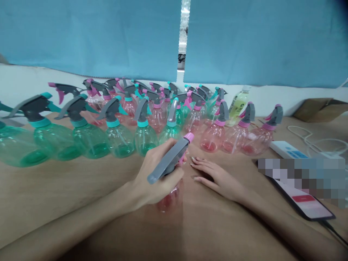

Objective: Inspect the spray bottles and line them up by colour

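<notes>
Brown tabletop [81,181]; left hand [159,188] holds a grey-headed bottle [170,161] (apparently pink, blurred).

Ahead of the left hand [146,181], green spray bottles [120,140] bar the way, while leftward tabletop [76,183] lies open.

the bare left hand [159,190] is curled into a grip; the bare right hand [219,177] is palm down, and its long-nailed fingers are loosely stretched inward.
</notes>
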Tool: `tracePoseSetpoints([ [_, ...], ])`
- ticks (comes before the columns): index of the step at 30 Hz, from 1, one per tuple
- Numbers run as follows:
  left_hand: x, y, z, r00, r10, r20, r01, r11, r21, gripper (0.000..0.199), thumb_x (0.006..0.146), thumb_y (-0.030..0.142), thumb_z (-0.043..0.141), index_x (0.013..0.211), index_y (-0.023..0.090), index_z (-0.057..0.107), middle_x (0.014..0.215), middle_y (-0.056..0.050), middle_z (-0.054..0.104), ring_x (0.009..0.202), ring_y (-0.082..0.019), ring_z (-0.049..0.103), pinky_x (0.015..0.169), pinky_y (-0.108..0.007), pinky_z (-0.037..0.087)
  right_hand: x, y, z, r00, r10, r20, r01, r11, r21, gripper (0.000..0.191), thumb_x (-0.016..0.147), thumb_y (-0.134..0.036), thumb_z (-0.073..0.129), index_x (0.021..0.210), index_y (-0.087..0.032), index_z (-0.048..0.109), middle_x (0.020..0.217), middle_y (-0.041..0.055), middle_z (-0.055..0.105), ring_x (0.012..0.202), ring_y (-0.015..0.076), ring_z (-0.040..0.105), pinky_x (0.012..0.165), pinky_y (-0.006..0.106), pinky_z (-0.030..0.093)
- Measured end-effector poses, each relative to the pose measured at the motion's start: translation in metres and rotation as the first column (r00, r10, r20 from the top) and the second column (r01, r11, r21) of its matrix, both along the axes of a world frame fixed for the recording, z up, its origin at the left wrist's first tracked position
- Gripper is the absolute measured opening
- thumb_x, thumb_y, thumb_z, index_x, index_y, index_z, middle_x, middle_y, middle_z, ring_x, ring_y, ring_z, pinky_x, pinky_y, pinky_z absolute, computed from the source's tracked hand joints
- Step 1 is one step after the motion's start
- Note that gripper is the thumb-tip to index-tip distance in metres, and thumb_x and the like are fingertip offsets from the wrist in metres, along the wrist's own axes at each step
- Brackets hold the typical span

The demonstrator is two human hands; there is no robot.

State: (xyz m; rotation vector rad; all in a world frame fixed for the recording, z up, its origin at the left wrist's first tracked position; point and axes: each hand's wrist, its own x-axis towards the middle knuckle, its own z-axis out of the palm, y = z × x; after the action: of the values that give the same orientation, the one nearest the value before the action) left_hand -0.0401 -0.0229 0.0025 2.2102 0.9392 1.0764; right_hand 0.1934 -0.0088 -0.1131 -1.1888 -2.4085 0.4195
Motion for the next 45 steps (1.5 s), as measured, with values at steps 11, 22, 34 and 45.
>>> tracePoseSetpoints([
  [11,0.002,0.003,-0.006,0.993,-0.048,0.104,0.062,0.989,-0.131,0.038,0.063,0.005,0.047,0.098,0.02,0.051,0.061,0.008,0.038,0.05,-0.008,0.034,0.049,-0.02,0.033,-0.002,-0.003,0.002,0.988,-0.048,0.146,0.03,0.992,0.125,0.049,0.094,-0.047,0.041,0.134,-0.02,0.05,0.144,0.0093,0.043,0.133,0.0244,0.038,0.109,0.047,0.034],
  [22,0.002,0.003,-0.007,0.993,-0.027,0.118,0.044,0.989,-0.145,0.034,0.064,0.004,0.049,0.093,0.021,0.051,0.064,0.007,0.039,0.053,-0.009,0.034,0.052,-0.022,0.034,-0.002,-0.004,0.001,0.98,-0.108,0.164,0.084,0.985,0.148,0.052,0.093,-0.049,0.041,0.135,-0.019,0.048,0.144,0.0101,0.043,0.133,0.0254,0.038,0.108,0.047,0.036],
  [34,0.001,0.004,-0.011,0.995,-0.024,0.094,0.039,0.986,-0.16,0.036,0.067,0.007,0.048,0.1,0.022,0.052,0.074,0.005,0.05,0.064,-0.012,0.05,0.06,-0.025,0.041,-0.001,-0.004,0.001,0.977,-0.112,0.179,0.09,0.988,0.126,0.053,0.093,-0.05,0.04,0.136,-0.019,0.046,0.145,0.0103,0.041,0.134,0.025,0.037,0.107,0.048,0.035],
  [45,0.001,0.004,-0.011,0.994,-0.029,0.105,0.044,0.988,-0.145,0.035,0.069,0.007,0.05,0.1,0.021,0.053,0.07,0.006,0.044,0.059,-0.01,0.043,0.057,-0.023,0.039,-0.002,-0.004,0.002,0.98,-0.108,0.165,0.089,0.989,0.117,0.053,0.093,-0.049,0.041,0.135,-0.018,0.048,0.144,0.0111,0.042,0.134,0.0254,0.037,0.108,0.048,0.035],
])
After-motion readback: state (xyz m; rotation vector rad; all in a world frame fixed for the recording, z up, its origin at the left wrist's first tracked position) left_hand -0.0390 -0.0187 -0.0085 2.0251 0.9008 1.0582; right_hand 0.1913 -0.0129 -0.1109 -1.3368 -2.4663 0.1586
